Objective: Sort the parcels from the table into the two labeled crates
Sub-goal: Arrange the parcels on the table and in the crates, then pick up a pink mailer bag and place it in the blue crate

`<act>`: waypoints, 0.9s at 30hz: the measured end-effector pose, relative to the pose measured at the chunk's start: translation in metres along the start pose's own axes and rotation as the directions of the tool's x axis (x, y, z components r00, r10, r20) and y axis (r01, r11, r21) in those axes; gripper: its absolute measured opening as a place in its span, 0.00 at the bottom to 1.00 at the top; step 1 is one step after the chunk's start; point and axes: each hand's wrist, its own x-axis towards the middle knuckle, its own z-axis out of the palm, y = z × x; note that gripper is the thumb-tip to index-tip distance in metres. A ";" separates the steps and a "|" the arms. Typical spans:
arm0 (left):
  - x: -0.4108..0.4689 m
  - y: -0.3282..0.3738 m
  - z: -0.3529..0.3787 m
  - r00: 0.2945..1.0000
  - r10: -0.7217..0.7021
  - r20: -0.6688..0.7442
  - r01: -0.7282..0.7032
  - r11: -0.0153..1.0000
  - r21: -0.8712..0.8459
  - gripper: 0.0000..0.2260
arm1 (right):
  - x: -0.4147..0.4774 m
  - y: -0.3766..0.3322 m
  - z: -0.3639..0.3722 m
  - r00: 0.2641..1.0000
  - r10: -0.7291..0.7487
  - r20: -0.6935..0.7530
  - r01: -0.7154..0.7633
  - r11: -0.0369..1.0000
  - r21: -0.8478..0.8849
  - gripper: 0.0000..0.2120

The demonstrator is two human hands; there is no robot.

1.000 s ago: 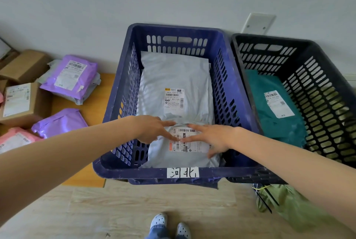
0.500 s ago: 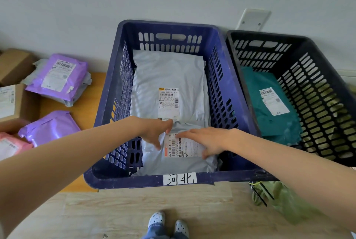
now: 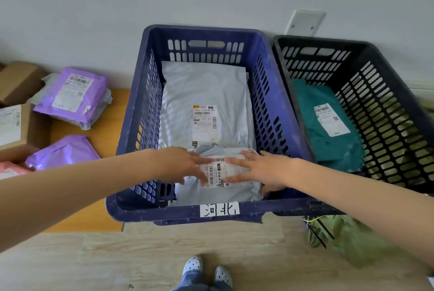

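Observation:
A small grey parcel with a white label lies at the near end of the blue crate, partly on top of a large grey parcel. My left hand and my right hand both rest flat on the small parcel, fingers spread across its label, fingertips nearly meeting. My right thumb sits at the parcel's right edge. The blue crate has a handwritten white tag on its front rim. The black crate stands to its right with a teal parcel inside.
On the wooden table at the left lie two purple parcels, a pink parcel and cardboard boxes. A green bag lies on the floor under the black crate. My feet stand below.
Both hands stay on the small grey parcel, shifting only slightly; the fingers lie flatter and more spread over its label. The view has drifted a little.

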 end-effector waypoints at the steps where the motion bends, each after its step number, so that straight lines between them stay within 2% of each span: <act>1: -0.002 0.002 0.002 1.000 0.011 0.029 -0.012 0.999 0.035 0.29 | -0.002 -0.001 0.001 1.000 0.000 0.021 0.000 1.000 -0.013 0.46; 5: 0.000 0.008 0.003 0.998 -0.007 0.060 0.005 0.999 0.036 0.29 | -0.004 -0.005 -0.002 0.996 0.015 0.087 -0.010 0.998 -0.055 0.45; 10: -0.004 0.018 -0.001 0.995 -0.083 0.055 0.083 0.997 0.003 0.27 | -0.005 -0.010 -0.009 0.995 0.030 0.098 -0.020 0.995 -0.101 0.40; 13: -0.015 0.026 -0.007 0.989 -0.146 -0.004 0.146 0.989 -0.023 0.27 | -0.009 -0.011 -0.013 0.999 0.030 0.019 -0.028 0.996 -0.085 0.41; 17: -0.038 0.037 -0.023 0.952 -0.294 -0.082 0.286 0.953 -0.099 0.24 | -0.021 -0.009 -0.029 0.986 0.012 -0.164 -0.003 0.998 0.060 0.39; 20: -0.057 0.047 -0.033 0.883 -0.442 -0.158 0.402 0.885 -0.234 0.23 | -0.028 -0.011 -0.044 0.963 -0.002 -0.270 0.039 0.990 0.133 0.36; 23: -0.080 0.059 -0.039 0.777 -0.586 -0.231 0.477 0.787 -0.392 0.21 | -0.031 -0.018 -0.060 0.936 -0.023 -0.351 0.095 0.977 0.190 0.33; 27: -0.117 0.073 -0.043 0.543 -0.771 -0.332 0.483 0.610 -0.628 0.20 | -0.026 -0.035 -0.084 0.865 -0.060 -0.498 0.224 0.935 0.275 0.31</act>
